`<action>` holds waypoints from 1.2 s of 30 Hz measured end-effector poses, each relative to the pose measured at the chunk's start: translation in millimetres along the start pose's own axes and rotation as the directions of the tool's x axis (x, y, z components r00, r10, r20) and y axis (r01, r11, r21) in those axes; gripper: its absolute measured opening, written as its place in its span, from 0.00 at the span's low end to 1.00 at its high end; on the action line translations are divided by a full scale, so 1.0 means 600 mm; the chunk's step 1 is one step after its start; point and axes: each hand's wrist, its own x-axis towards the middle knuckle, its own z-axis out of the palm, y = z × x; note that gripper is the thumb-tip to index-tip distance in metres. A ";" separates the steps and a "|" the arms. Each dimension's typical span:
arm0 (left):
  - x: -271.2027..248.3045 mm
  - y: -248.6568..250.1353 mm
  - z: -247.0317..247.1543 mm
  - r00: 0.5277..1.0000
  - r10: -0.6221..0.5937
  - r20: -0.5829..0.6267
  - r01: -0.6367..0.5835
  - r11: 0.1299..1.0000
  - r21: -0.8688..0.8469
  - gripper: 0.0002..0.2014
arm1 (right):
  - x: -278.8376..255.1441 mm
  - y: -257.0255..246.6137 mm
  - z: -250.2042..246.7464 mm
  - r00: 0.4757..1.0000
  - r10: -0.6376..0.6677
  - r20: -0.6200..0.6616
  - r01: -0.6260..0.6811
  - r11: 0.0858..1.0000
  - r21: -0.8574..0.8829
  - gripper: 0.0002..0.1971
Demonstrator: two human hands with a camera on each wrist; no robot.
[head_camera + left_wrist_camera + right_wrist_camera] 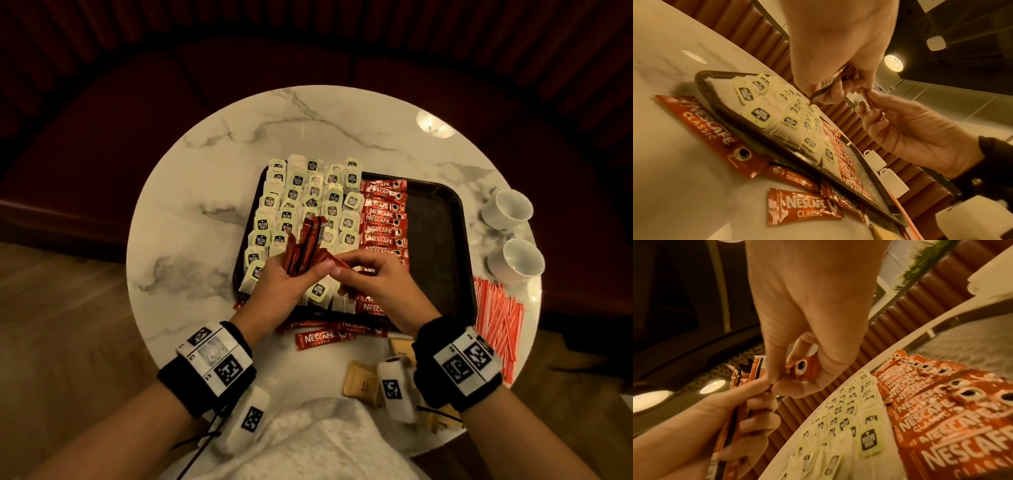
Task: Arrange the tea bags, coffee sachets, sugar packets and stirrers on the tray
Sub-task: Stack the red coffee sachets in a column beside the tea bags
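Note:
A black tray [432, 240] sits on the round marble table. Tea bags [301, 202] with green tags fill its left part, and a column of red coffee sachets [383, 219] lies beside them. My left hand [308, 274] grips a fanned bundle of coffee sachets [306, 245] above the tray's near edge. My right hand [346, 274] pinches one sachet [803, 368] at the bundle's lower end, touching my left thumb. Loose sachets [318, 338] lie on the table in front of the tray. Brown sugar packets [363, 378] and red-white stirrers [496, 318] are off the tray.
Two white cups [510, 209] stand at the table's right edge, just beyond the tray. The tray's right third is bare. A white cloth [325, 442] covers my lap at the table's near edge. A dark red bench curves behind the table.

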 end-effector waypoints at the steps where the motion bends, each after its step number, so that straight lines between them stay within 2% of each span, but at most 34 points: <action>1: 0.002 -0.003 -0.001 1.000 -0.002 -0.014 0.002 1.000 -0.017 0.14 | 0.000 0.002 -0.001 1.000 0.016 0.001 -0.016 0.999 0.034 0.10; 5: 0.011 -0.008 -0.003 0.997 -0.012 -0.074 0.009 0.999 -0.039 0.12 | 0.004 0.012 -0.012 0.994 0.095 -0.050 -0.073 0.938 0.338 0.10; 8: 0.018 -0.014 -0.006 0.997 -0.032 -0.068 0.035 0.998 0.045 0.07 | 0.019 0.014 -0.049 0.977 0.114 -0.180 -0.034 0.916 0.400 0.12; 10: 0.024 -0.019 -0.012 0.993 -0.069 -0.095 0.071 0.997 0.020 0.13 | 0.040 0.014 -0.084 0.941 0.120 -0.316 -0.003 0.938 0.347 0.11; 12: 0.030 -0.021 -0.017 0.988 -0.100 -0.115 0.100 0.995 -0.008 0.19 | 0.068 0.015 -0.118 0.881 0.139 -0.452 -0.007 0.959 0.282 0.08; 15: 0.034 -0.022 -0.020 0.986 -0.105 -0.129 0.106 0.994 0.001 0.21 | 0.124 0.030 -0.166 0.825 0.142 -0.547 -0.059 0.984 0.165 0.06; 17: 0.034 -0.024 -0.021 0.986 -0.105 -0.126 0.105 0.994 -0.001 0.24 | 0.159 0.040 -0.190 0.814 0.139 -0.564 -0.116 0.990 0.077 0.06; 19: 0.035 -0.025 -0.024 0.986 -0.114 -0.124 0.115 0.993 -0.003 0.26 | 0.191 0.049 -0.205 0.825 0.143 -0.547 -0.166 0.986 0.007 0.06; 24: 0.040 -0.031 -0.035 0.977 -0.162 -0.140 0.158 0.987 -0.037 0.25 | 0.235 0.051 -0.217 0.831 0.106 -0.546 -0.234 0.957 -0.170 0.08; 29: 0.044 -0.032 -0.039 0.974 -0.165 -0.157 0.164 0.986 -0.020 0.18 | 0.249 0.047 -0.222 0.794 0.071 -0.604 -0.264 0.935 -0.238 0.20; 36: 0.046 -0.032 -0.033 0.972 -0.189 -0.138 0.186 0.982 -0.029 0.16 | 0.255 0.050 -0.219 0.781 0.089 -0.618 -0.272 0.940 -0.208 0.23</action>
